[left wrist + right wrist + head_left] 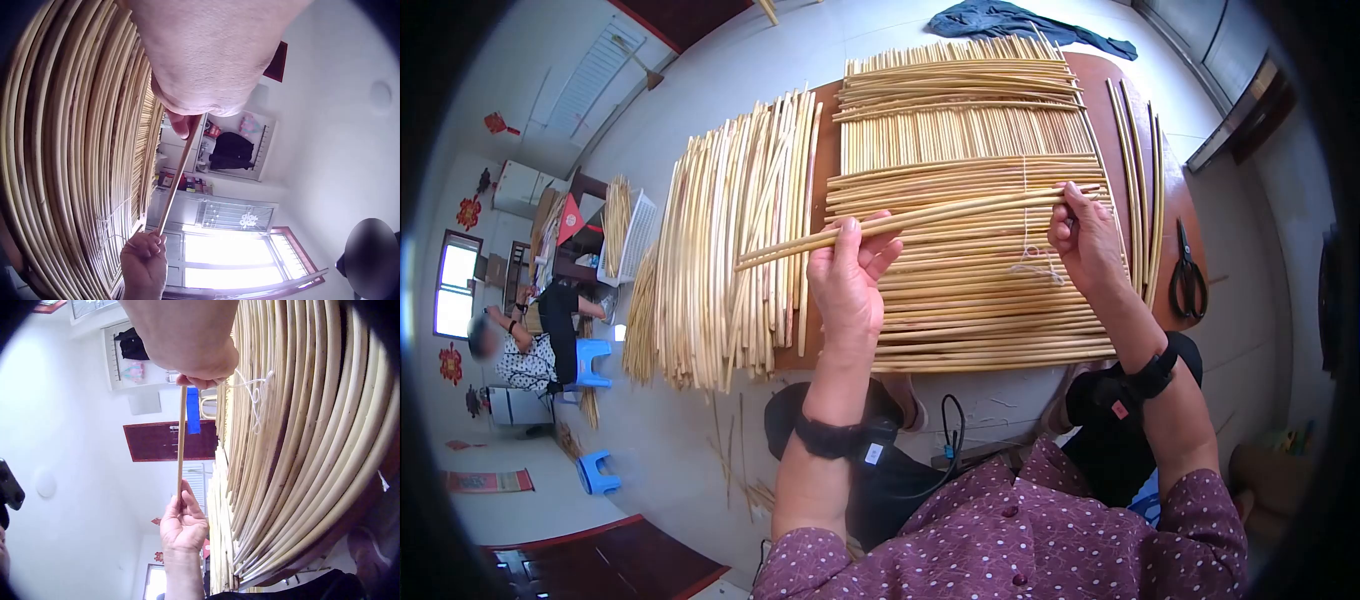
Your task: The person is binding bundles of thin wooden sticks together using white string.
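Observation:
A pair of slender tan rods (965,210), like peeled canes, slants across the head view above a slatted mat (990,290) of similar rods. My left hand (845,285) pinches them between thumb and fingers, with their left ends sticking out beyond it. At their other end my right hand (1088,245) grips them with thumb and curled fingers. White string (1040,268) lies loosely on the mat beside the right hand, and a strand runs up across the rods. In the left wrist view, the right hand (144,265) appears at the far end of the held rods.
Loose rods (730,240) are heaped on the left of the brown table (1090,75). Several rods (1142,190) and black scissors (1187,275) lie at the right. Dark cloth (1030,25) is beyond the table. Another person (530,350) sits far left near blue stools (593,362).

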The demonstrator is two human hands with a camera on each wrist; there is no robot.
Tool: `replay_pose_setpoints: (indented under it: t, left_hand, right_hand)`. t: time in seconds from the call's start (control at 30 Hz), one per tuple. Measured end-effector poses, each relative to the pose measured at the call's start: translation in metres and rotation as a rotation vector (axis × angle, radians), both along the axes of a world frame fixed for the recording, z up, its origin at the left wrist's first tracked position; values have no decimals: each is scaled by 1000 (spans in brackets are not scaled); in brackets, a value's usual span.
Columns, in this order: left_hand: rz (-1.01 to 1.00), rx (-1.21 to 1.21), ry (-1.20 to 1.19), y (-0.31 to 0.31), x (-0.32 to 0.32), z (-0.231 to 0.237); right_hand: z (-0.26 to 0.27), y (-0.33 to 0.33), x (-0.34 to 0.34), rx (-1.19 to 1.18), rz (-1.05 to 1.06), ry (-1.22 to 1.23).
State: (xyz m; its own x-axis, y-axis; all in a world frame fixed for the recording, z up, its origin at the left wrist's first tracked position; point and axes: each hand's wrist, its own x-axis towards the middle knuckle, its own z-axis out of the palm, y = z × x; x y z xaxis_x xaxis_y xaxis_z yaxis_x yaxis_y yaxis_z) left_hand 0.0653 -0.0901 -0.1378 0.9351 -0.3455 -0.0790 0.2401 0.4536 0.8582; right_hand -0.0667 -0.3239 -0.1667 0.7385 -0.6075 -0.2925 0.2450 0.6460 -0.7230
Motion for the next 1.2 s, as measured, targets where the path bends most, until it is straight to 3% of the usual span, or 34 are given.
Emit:
replay_pose_setpoints:
  t: [1.1,1.2]
  left_hand:
    - [55,-4,-28,4,8,-6]
    - [88,92,-15,-1,0,7]
  right_hand:
    - [-1,-3,1,-16,59,38]
    - [-6,-2,0,-50,57,-7]
